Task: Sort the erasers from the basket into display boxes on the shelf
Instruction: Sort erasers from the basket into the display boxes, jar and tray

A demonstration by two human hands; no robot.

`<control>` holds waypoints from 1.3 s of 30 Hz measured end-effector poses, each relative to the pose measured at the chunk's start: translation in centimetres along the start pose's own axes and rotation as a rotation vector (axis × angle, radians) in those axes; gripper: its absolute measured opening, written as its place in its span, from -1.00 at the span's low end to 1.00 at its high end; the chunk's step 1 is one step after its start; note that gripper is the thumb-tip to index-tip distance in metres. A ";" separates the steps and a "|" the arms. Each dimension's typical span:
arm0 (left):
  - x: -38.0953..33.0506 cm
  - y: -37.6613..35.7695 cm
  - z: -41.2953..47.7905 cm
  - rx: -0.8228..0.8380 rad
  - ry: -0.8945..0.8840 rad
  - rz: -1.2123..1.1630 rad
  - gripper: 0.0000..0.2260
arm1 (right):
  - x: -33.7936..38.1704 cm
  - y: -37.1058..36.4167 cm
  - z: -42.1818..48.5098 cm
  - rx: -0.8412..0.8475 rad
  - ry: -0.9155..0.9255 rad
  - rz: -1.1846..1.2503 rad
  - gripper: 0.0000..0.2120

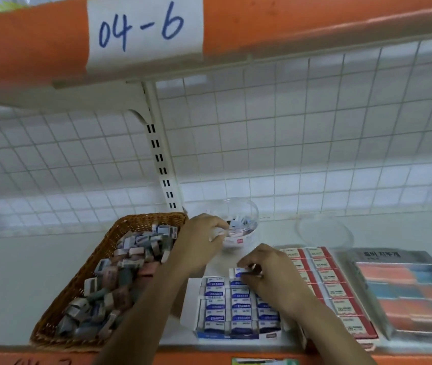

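Erasers [130, 272] are mostly heaped loose in the wicker basket [141, 218] on the left of the shelf [25, 272]. One blue-and-white eraser [238, 273] is pinched in the right hand [270, 270], just over the back row of the blue box [225, 335]. To do this bit well, I'd turn it label-up like its neighbours, line it up with whatever gap is under that hand, and slide it in flat rather than dropping it (tight rows probably jam if one goes in crooked). Red-labelled ones look like they belong in the red box [370, 330] just beside, so check the colour first. The left hand [201, 238] is curled at the rim of the clear bowl [246, 212] behind; too blurry to tell if it's pinching anything.
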State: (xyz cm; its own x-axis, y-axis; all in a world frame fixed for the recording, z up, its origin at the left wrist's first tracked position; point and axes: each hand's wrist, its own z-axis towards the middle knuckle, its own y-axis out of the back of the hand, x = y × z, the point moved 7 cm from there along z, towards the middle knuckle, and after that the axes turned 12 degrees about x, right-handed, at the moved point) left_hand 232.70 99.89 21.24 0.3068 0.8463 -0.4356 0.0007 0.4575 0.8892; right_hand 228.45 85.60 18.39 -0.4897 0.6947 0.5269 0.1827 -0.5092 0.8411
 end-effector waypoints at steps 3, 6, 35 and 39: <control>0.2 -1.6 -1.4 0.283 0.029 -0.055 -0.77 | 1.0 -0.9 -0.6 0.086 0.034 -0.076 -0.77; 0.3 -3.2 -2.4 0.508 0.083 -0.005 -0.72 | 1.4 -1.6 -0.6 0.115 0.021 -0.114 -0.77; 8.7 4.0 -6.7 -0.038 0.274 0.248 -0.80 | 11.5 -5.5 7.7 0.069 0.256 -0.090 -0.77; 13.2 3.2 -8.3 0.122 0.444 0.317 -0.82 | 12.5 -7.9 10.5 0.176 0.195 -0.127 -0.78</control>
State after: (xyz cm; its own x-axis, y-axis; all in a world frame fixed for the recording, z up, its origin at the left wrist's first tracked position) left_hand 228.85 114.80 17.23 -0.1209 0.9830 -0.1381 0.0921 0.1496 0.9844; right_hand 229.84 103.62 19.64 -0.6698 0.6278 0.3965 0.2461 -0.3161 0.9162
